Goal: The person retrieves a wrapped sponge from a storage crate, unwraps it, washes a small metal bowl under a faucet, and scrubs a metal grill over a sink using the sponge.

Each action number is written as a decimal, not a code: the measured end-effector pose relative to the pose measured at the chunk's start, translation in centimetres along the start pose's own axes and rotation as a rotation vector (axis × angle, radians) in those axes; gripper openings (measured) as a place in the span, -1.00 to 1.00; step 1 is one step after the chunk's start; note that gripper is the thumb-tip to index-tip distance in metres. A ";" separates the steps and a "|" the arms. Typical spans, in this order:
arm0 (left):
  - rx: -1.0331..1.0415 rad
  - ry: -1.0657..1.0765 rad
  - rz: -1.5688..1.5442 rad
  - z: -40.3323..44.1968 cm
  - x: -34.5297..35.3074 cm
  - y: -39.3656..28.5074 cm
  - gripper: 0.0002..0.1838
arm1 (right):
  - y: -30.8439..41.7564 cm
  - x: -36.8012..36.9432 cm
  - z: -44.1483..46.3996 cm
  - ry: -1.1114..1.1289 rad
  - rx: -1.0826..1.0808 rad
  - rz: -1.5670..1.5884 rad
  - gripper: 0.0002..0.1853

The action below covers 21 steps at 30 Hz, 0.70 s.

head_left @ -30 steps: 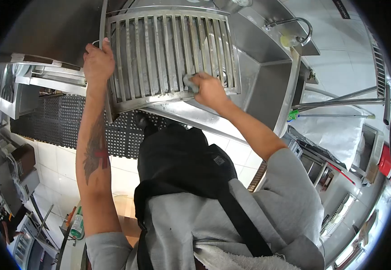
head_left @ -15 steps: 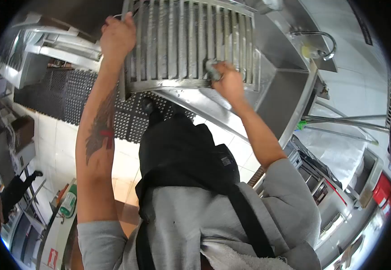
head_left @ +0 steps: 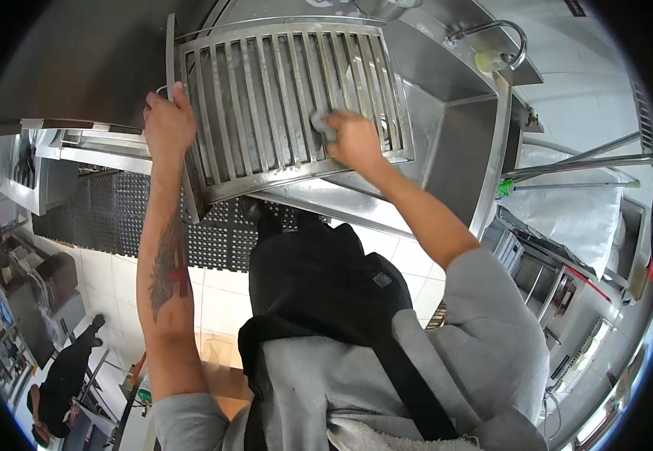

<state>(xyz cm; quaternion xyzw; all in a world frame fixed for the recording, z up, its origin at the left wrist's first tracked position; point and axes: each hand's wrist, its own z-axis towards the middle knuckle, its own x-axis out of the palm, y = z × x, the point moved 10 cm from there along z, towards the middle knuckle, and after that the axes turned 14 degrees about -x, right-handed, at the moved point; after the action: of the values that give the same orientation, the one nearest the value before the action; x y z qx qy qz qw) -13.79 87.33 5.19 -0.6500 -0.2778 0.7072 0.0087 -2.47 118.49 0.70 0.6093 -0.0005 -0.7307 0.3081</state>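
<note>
Probably for steadiness, the left hand (head_left: 169,126) is clamped on the rack (head_left: 266,180) above the sink (head_left: 458,146), while the right hand (head_left: 356,141) grips a grey pad (head_left: 322,126) against the bars (head_left: 269,101).

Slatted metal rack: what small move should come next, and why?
Probably a short stroke of the grey pad along the slatted metal rack: the right hand holds the pad against it, while the left hand grips its left edge.
</note>
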 end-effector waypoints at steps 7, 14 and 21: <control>0.003 -0.021 0.002 0.0 0.1 0.3 -0.34 | -9.3 1.3 14.1 0.004 0.257 -0.144 -0.74; 0.024 0.022 0.014 0.1 0.8 0.5 -0.30 | -7.9 0.7 13.4 -0.115 0.131 -0.225 -0.78; 0.020 -0.046 -0.011 -0.2 0.4 0.6 -0.26 | -4.2 0.0 7.3 -0.044 0.100 -0.212 -0.77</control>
<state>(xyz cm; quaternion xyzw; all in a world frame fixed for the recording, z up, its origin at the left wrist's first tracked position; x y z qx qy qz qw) -13.48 87.00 4.60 -0.6321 -0.2744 0.7246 0.0128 -10.83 119.11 0.99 0.6045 0.0206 -0.7712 0.1983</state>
